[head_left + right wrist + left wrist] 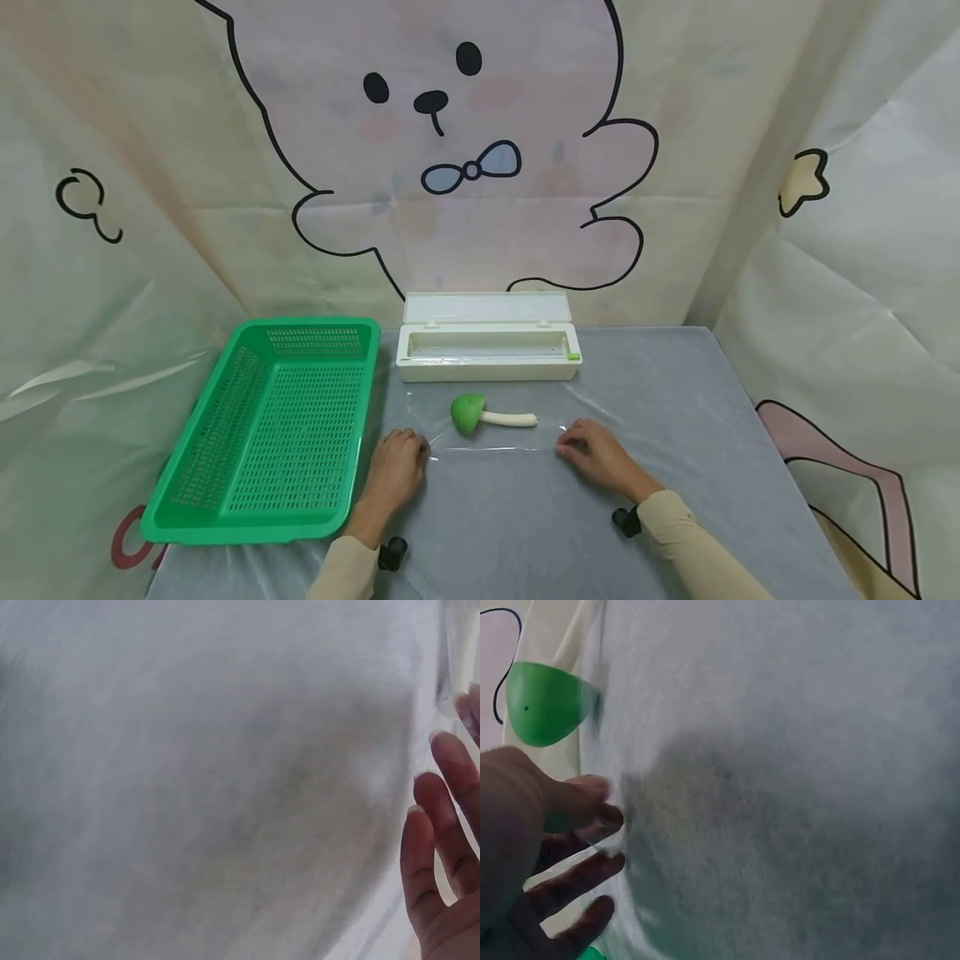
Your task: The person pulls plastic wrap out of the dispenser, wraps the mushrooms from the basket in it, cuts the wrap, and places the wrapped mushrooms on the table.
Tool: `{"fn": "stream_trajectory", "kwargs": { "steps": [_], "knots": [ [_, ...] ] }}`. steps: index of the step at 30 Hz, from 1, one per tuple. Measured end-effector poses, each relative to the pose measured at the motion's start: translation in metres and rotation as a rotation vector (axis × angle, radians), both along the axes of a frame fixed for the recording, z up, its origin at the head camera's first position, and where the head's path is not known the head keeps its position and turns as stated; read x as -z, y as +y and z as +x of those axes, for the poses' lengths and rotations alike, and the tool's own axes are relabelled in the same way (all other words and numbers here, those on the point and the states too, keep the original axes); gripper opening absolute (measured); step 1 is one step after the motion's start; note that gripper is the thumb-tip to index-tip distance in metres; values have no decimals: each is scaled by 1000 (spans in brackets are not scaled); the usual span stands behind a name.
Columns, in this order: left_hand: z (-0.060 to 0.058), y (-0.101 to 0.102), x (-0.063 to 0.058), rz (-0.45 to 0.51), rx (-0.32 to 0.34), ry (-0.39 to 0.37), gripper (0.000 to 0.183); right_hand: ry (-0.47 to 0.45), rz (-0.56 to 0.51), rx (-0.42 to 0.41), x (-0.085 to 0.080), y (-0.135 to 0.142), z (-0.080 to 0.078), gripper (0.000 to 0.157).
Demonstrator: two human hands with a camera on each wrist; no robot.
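Currently pinching the near-left corner of the clear film [495, 450] between thumb and forefinger of the left hand [397, 467], and pinching the near-right corner in much the same way with the right hand [597, 456]. Showing that right grip less plainly in the right wrist view, with the hand cut off by the frame edge and several fingers slightly apart. Running the near film edge almost straight from one hand to the other over the grey counter [495, 533]; not telling for certain whether lifted or lying flat.

Facing the mushroom [491, 417] just beyond that edge, lying on its side within the film's outline, apparently on top of it. Pointing its long axis left to right, close to parallel with the near edge and with the white box [487, 372] behind, tilting only a little. Turning the green cap [467, 414] toward the left hand and the pale stem [513, 420] toward the right one. Sitting roughly midway, so favouring neither hand and touching neither; from each, lying inward and slightly farther from the body.

Standing open behind the film with lid [487, 308] raised, in the box's case; standing just left of the left hand, in the green basket's [307, 417].
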State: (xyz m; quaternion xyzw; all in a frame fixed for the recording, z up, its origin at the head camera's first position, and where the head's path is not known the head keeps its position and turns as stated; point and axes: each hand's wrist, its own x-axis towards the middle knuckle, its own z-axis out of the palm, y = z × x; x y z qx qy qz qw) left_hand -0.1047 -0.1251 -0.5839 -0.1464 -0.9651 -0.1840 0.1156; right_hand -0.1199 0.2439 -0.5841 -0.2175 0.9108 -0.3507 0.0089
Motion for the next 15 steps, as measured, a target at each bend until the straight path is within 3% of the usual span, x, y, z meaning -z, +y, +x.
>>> {"fn": "stream_trajectory", "kwargs": {
  "steps": [4,10,15],
  "knots": [
    [-1,0,-3,118,-5,26,8,-130,-62,115,-7,-2,-2,5],
    [-8,6,-14,354,-76,105,6,-101,-118,191,-16,-6,-14,5],
    [-13,7,-21,441,-77,3,25,-132,-163,161,-21,-6,-23,6]
  ]
}}
